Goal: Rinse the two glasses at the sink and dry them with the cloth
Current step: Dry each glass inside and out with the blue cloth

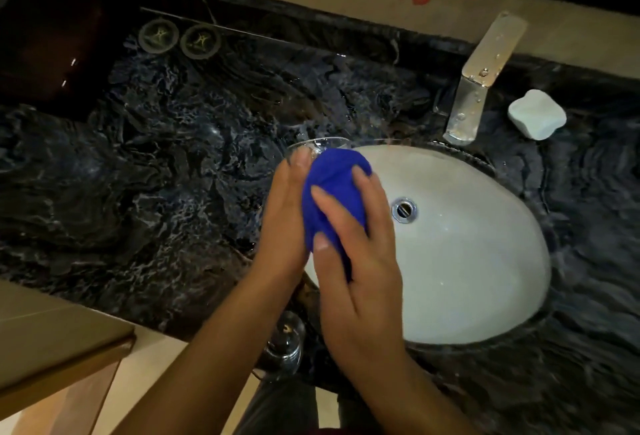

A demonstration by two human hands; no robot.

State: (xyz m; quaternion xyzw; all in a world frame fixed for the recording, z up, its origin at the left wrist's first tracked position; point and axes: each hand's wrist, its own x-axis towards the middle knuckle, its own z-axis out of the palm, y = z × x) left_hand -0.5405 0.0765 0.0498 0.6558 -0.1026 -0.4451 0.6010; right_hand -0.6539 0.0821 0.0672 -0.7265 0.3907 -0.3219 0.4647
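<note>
My left hand (285, 216) grips a clear glass (318, 146) by its side, just over the left rim of the white sink (478, 261). Only the glass's rim shows past my fingers. A blue cloth (334, 199) is wrapped around the glass, and my right hand (356, 261) presses it on from the right. The second glass (284, 344) stands upright on the dark marble counter (156, 175) near the front edge, under my forearms.
A chrome tap (479, 78) rises behind the sink with no water running. A white soap dish (536, 114) sits to its right. Two round coasters (180, 38) lie at the back left, beside a dark tray (48, 43). A wooden edge (52, 348) juts out at lower left.
</note>
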